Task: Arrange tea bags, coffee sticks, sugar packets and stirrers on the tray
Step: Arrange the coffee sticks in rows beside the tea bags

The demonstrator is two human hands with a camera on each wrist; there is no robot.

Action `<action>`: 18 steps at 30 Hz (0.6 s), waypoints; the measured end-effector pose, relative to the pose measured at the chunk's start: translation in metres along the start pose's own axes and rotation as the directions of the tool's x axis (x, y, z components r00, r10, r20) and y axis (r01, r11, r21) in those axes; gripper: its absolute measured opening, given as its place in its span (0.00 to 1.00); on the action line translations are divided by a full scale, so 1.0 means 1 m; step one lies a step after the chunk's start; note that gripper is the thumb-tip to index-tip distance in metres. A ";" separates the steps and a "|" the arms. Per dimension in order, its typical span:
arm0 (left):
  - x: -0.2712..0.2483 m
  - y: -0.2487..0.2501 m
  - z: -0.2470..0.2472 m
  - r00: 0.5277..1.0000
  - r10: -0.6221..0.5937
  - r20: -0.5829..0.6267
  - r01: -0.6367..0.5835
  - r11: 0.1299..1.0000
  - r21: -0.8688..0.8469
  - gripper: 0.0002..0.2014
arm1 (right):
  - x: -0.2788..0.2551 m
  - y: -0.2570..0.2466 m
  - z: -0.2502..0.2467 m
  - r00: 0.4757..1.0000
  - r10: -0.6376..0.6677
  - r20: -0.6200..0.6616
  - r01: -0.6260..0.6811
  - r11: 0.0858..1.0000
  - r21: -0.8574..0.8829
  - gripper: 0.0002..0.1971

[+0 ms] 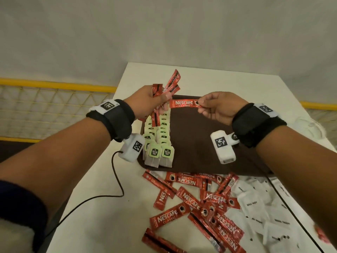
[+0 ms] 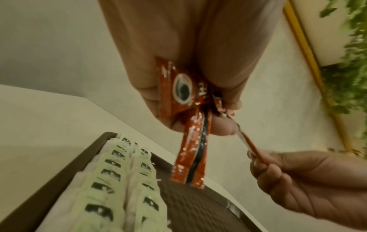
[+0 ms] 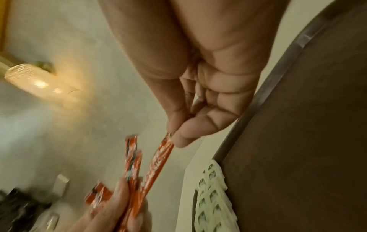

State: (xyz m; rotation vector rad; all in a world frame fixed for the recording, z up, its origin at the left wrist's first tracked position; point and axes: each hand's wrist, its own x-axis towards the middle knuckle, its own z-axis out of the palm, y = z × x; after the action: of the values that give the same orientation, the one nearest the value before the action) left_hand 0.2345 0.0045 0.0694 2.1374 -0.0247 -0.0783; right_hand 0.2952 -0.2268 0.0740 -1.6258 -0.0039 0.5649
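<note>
A dark brown tray [image 1: 197, 136] lies on the white table, with two rows of green-tagged tea bags [image 1: 159, 141] along its left side. Above the tray's far left corner my left hand [image 1: 153, 103] grips a bunch of red coffee sticks [image 1: 170, 84], fanned upward and downward. My right hand [image 1: 217, 106] pinches the end of one red coffee stick [image 1: 185, 104], held level, its other end against the left hand's bunch. The left wrist view shows the bunch [image 2: 190, 141] over the tea bags [image 2: 119, 180]. The right wrist view shows the pinched stick [image 3: 158, 158].
Several loose red coffee sticks [image 1: 193, 203] lie in a heap on the table in front of the tray. White sugar packets [image 1: 259, 207] lie to their right. A black cable [image 1: 116, 179] runs across the table on the left. A yellow railing [image 1: 54, 86] stands beyond the table's left edge.
</note>
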 end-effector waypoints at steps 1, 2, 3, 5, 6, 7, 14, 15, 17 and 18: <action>0.007 -0.003 -0.003 0.999 -0.027 -0.036 0.026 0.999 -0.030 0.16 | 0.010 0.000 -0.005 0.999 0.018 -0.027 -0.017 0.999 0.042 0.01; 0.013 -0.007 -0.005 0.996 -0.063 -0.060 0.060 0.997 -0.054 0.16 | 0.020 0.000 -0.010 0.998 0.038 -0.060 -0.034 0.997 0.064 0.02; 0.018 -0.010 -0.007 0.992 -0.103 -0.070 0.098 0.993 -0.069 0.19 | 0.029 0.001 -0.014 0.994 0.058 -0.096 -0.051 0.996 0.070 0.02; 0.027 -0.017 -0.009 0.980 -0.189 -0.063 0.182 0.978 -0.099 0.22 | 0.046 0.006 -0.018 0.983 0.100 -0.155 -0.094 0.995 0.044 0.03; 0.030 -0.020 -0.010 0.972 -0.226 -0.058 0.218 0.969 -0.120 0.22 | 0.055 0.009 -0.018 0.976 0.125 -0.177 -0.123 0.992 0.023 0.04; 0.033 -0.021 -0.009 0.966 -0.253 -0.054 0.243 0.958 -0.151 0.21 | 0.063 0.013 -0.017 0.969 0.154 -0.195 -0.157 0.988 0.001 0.05; 0.042 -0.017 -0.010 0.952 -0.306 0.014 0.292 0.891 -0.347 0.14 | 0.118 0.022 -0.004 0.897 0.359 -0.257 -0.399 0.908 -0.126 0.08; 0.043 -0.017 -0.011 0.951 -0.308 0.020 0.296 0.891 -0.346 0.15 | 0.124 0.025 -0.005 0.900 0.350 -0.260 -0.392 0.911 -0.131 0.08; 0.045 -0.016 -0.011 0.952 -0.305 0.030 0.296 0.889 -0.349 0.16 | 0.135 0.031 -0.011 0.924 0.276 -0.264 -0.328 0.928 -0.179 0.08; 0.045 -0.015 -0.011 0.953 -0.301 0.034 0.293 0.888 -0.354 0.15 | 0.139 0.034 -0.014 0.934 0.241 -0.265 -0.302 0.928 -0.219 0.07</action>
State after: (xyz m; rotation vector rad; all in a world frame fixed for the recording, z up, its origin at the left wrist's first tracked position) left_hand 0.2799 0.0199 0.0609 1.7627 0.3105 -0.2223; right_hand 0.4111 -0.1998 -0.0061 -1.9558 0.3431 0.6002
